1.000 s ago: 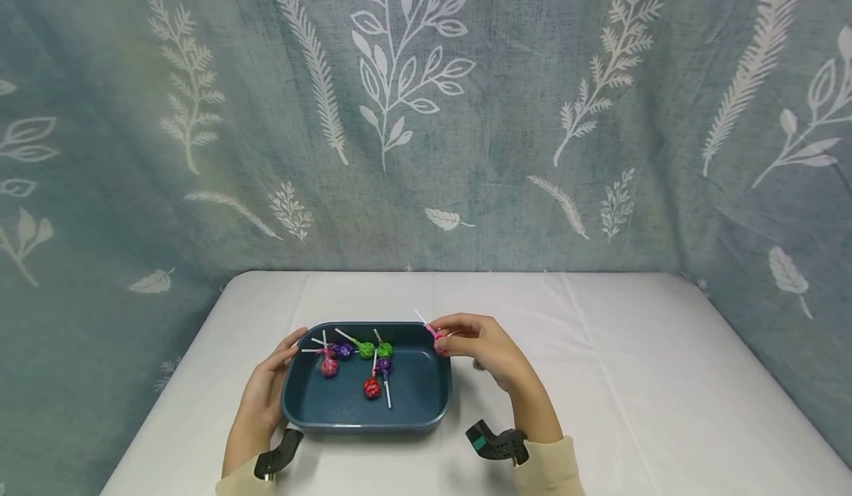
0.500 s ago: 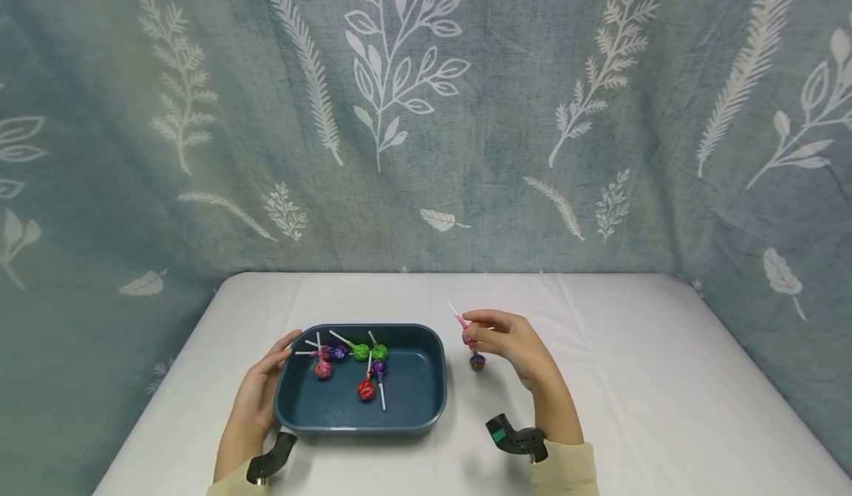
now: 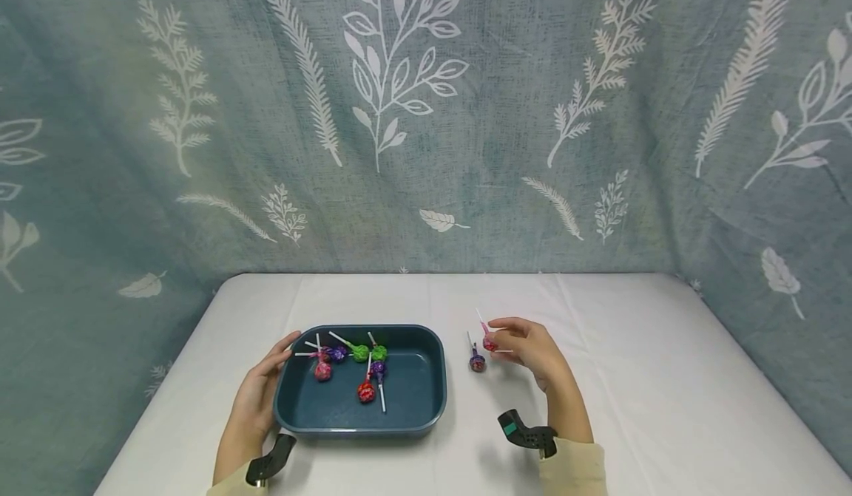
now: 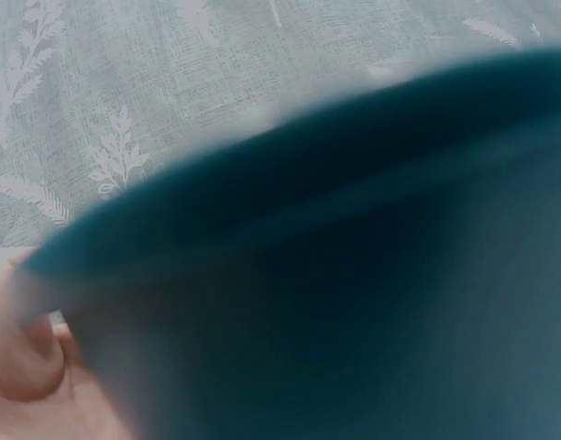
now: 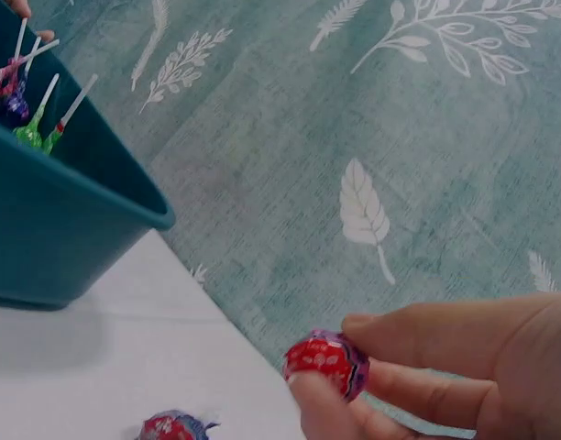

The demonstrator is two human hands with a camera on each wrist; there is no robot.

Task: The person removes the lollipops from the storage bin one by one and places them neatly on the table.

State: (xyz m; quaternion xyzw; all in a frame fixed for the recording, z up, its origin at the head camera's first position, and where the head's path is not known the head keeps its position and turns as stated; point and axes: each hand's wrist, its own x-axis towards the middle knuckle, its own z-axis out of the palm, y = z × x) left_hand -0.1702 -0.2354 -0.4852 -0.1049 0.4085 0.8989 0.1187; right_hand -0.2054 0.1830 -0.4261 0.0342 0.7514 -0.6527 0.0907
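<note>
A dark teal bin (image 3: 359, 422) stands on the white table, several lollipops lying in it. My left hand (image 3: 256, 396) rests along the bin's outer left wall, fingertips at the far left corner. In the left wrist view the bin wall fills most of the picture, blurred. To the right of the bin, my right hand (image 3: 532, 348) pinches a red-pink wrapped lollipop (image 5: 319, 359) between thumb and fingers, above the table. A second white stick (image 3: 504, 350) shows by these fingers; whether it belongs to another lollipop I cannot tell. Beside this hand a purple-red lollipop (image 3: 477, 363) lies on the table.
Inside the bin are a red lollipop (image 3: 367, 392), a pink one (image 3: 322, 371), green ones (image 3: 360, 352) and purple ones (image 3: 378, 369), mostly toward the left and middle. White cloth (image 3: 639, 392) covers the table. A patterned green-grey curtain (image 3: 499, 126) hangs behind.
My right hand has moved right from the bin's right rim with the pinched lollipop. The purple-red lollipop on the table has come into sight. The left hand stays at the bin.
</note>
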